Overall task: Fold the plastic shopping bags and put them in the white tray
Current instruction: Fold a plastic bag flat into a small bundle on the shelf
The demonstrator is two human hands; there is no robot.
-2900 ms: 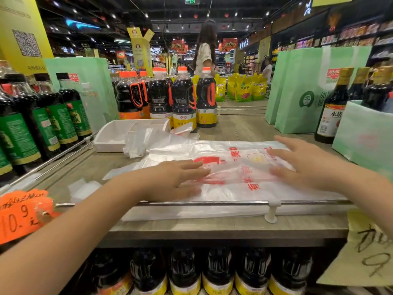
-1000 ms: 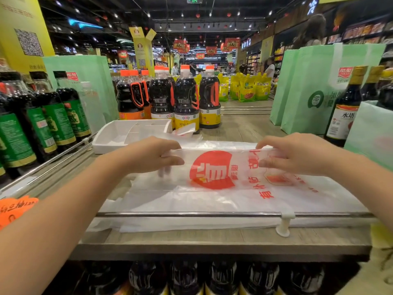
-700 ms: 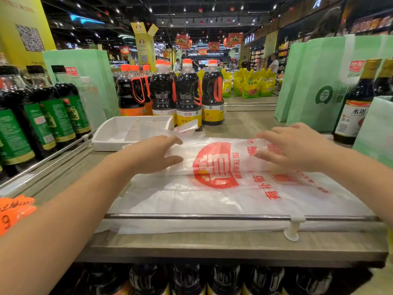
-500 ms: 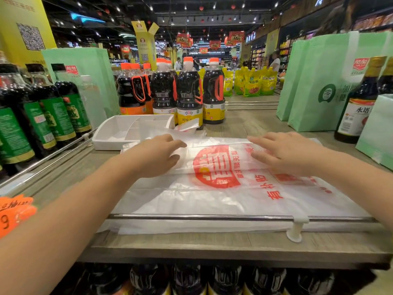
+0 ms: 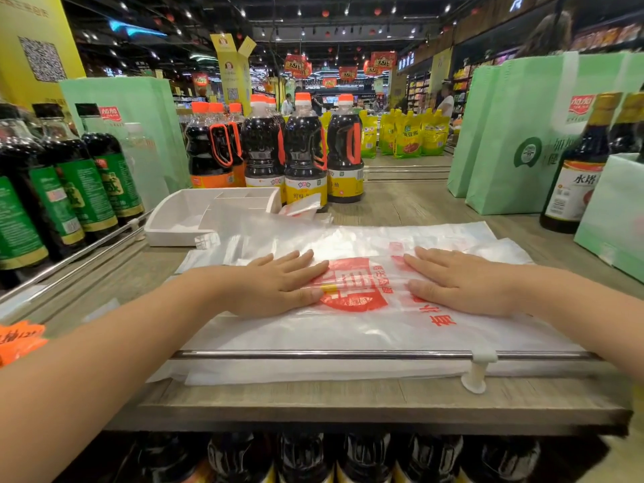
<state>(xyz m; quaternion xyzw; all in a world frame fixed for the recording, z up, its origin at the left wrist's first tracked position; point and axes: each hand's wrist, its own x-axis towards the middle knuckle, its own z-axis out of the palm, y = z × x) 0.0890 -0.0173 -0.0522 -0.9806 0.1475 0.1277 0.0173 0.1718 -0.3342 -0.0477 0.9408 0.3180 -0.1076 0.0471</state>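
Observation:
A white plastic shopping bag (image 5: 355, 325) with a red round logo and red lettering lies flat on the wooden shelf top, its far part folded toward me. My left hand (image 5: 275, 285) presses flat on the fold just left of the logo. To the right of the logo, my right hand (image 5: 460, 284) lies flat on the bag, fingers straight. More clear plastic bags (image 5: 348, 238) are spread beyond the fold. The white tray (image 5: 181, 224), with dividers inside, stands at the back left, apart from both hands. A small folded bag (image 5: 301, 207) leans by the tray's right end.
Dark sauce bottles stand along the left (image 5: 69, 190) and at the back (image 5: 303, 151). Green paper bags (image 5: 515, 134) and a bottle (image 5: 575, 176) stand at the right. A metal rail (image 5: 348, 354) on a white post runs across the shelf's near edge.
Both hands pulled the bag's far edge toward me, folding it over. The fingers then let go and flattened; both palms now press the fold down.

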